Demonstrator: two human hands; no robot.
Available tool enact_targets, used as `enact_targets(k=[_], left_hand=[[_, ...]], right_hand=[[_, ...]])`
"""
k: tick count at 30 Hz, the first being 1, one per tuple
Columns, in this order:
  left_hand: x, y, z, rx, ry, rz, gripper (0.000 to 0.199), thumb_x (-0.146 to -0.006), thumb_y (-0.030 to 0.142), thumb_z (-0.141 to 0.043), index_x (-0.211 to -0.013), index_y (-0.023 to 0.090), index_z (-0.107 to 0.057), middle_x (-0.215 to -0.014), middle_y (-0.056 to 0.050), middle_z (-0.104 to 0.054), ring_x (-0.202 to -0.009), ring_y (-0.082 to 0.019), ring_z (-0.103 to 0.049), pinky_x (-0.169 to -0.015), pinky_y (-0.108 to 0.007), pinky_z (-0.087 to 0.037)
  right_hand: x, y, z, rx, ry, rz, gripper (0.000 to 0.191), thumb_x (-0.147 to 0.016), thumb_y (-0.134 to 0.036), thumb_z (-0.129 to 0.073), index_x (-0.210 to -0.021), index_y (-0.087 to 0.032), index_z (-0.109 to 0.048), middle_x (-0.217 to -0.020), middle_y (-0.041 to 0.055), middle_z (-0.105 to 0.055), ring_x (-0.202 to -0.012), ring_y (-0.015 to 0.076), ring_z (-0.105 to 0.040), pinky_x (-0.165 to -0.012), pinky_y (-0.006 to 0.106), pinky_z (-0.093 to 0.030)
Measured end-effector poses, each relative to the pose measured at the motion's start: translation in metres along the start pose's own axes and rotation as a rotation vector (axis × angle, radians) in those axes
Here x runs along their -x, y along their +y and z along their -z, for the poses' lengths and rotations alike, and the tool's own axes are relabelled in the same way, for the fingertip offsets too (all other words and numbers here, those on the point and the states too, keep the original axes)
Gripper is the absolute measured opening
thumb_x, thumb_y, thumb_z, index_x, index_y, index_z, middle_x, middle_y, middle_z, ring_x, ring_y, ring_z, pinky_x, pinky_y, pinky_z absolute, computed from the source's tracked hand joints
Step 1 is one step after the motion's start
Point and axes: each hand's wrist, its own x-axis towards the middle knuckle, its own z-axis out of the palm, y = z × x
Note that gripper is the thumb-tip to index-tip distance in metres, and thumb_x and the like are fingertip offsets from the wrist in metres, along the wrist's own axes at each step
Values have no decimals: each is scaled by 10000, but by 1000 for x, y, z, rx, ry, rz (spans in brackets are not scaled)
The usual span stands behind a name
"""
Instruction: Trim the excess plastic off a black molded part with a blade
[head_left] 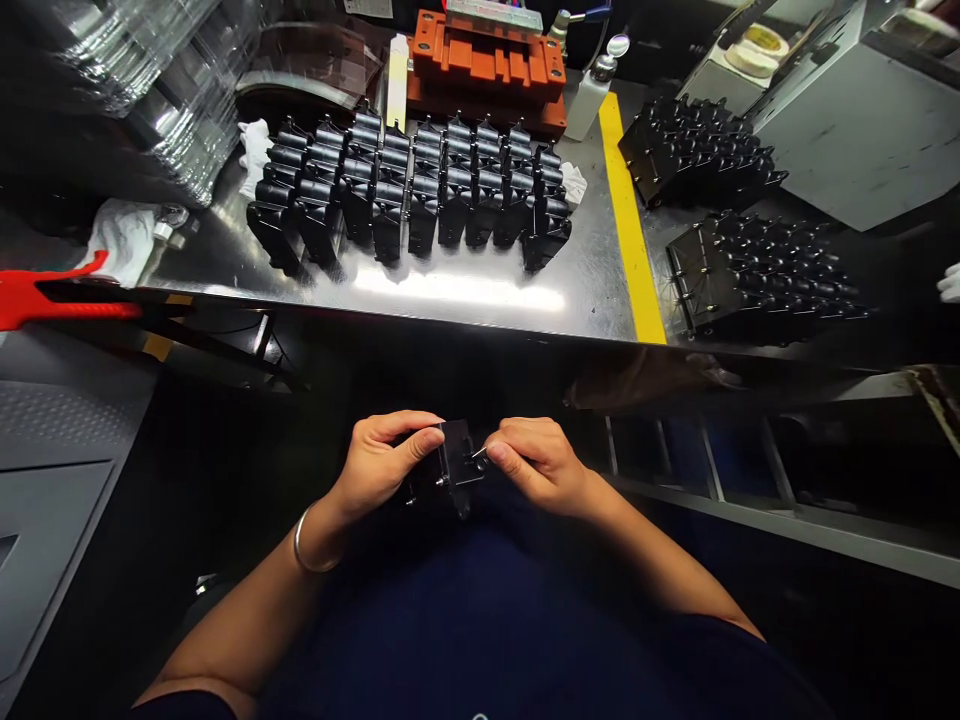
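Note:
Low in the head view, close to my body, my left hand point(379, 465) grips a small black plastic part point(456, 465) by its left side. My right hand point(536, 465) pinches the same part from the right. A thin metal pin point(478, 453) shows at the part's right edge, next to my right fingertips. Whether the pin is held separately, I cannot tell. Small metal pins stick out of the part's lower edge. A metal bangle point(307, 540) circles my left wrist.
On a steel table point(457, 290) stand several rows of similar black parts point(409, 190). An orange block fixture point(487, 75) and a white bottle point(589, 100) stand behind them. Black part racks point(757, 275) lie beyond a yellow stripe point(630, 215). A red-handled tool point(52, 295) lies at the left.

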Motion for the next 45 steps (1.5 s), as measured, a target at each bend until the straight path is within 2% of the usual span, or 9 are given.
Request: enact_targets(k=[11, 14, 16, 18, 22, 25, 32, 37, 45], left_hand=[[2, -4, -2, -7, -16, 24, 204, -637, 355, -808, -734, 177, -783, -726, -57, -752, -647, -133, -686, -618, -174, -545], [4, -1, -4, -12, -34, 31, 184, -628, 329, -810, -711, 169, -777, -703, -61, -747, -619, -139, -681, -594, -187, -545], [4, 2, -4, -42, -83, 2, 149, -633, 303, -803, -693, 170, -774, -686, -60, -742, -610, -143, -679, -584, -192, -543], [4, 6, -4, -82, -110, -42, 111, -647, 282, -789, -681, 178, -772, -683, -57, -741, -608, -141, -675, -587, -194, -538], [0, 12, -2, -128, -97, -104, 108, -655, 296, -780, -666, 189, -768, -673, -58, -737, -586, -143, -660, -578, -211, -533], [-1, 12, -3, -138, -97, -115, 145, -646, 335, -787, -657, 192, -766, -662, -61, -734, -575, -151, -654, -567, -225, -533], [2, -1, -5, -90, -35, -31, 202, -651, 378, -788, -694, 181, -769, -688, -58, -739, -614, -149, -669, -583, -209, -534], [5, -4, -8, -7, 79, 63, 291, -611, 428, -811, -703, 156, -760, -690, -50, -732, -604, -121, -642, -598, -198, -525], [6, -5, -13, 90, 185, 145, 389, -512, 464, -852, -697, 139, -747, -630, -27, -699, -551, -94, -593, -534, -184, -489]], right_hand=[[2, 2, -3, -42, -29, -22, 253, -941, -168, -461, -704, -139, -545, -567, -21, -464, -520, 65, -398, -518, 209, -329], [2, 4, 4, -213, -171, -95, 349, -965, -220, -430, -628, -147, -485, -557, -27, -427, -506, 56, -374, -502, 197, -318], [2, 6, 10, -391, -337, -108, 405, -986, -287, -400, -622, -143, -500, -536, -28, -428, -482, 52, -387, -489, 188, -327], [2, 5, 14, -466, -409, -85, 439, -997, -355, -374, -658, -135, -545, -535, -21, -457, -477, 56, -421, -495, 186, -351], [-1, 0, 13, -73, -190, 10, 456, -904, -552, -504, -761, -128, -594, -617, 5, -517, -547, 82, -453, -521, 208, -351], [-1, -1, 6, 128, -154, 60, 494, -866, -603, -527, -684, -144, -558, -599, -5, -479, -549, 87, -423, -514, 217, -318], [2, 3, 1, 210, -106, 27, 550, -883, -620, -483, -590, -155, -461, -577, -24, -403, -526, 73, -354, -494, 222, -245], [2, 4, -3, 311, -56, 56, 574, -938, -577, -409, -547, -156, -414, -570, -23, -355, -531, 78, -316, -496, 240, -207], [2, 5, -5, 401, 41, 48, 554, -906, -629, -419, -640, -153, -520, -627, 12, -474, -579, 99, -402, -521, 248, -254]])
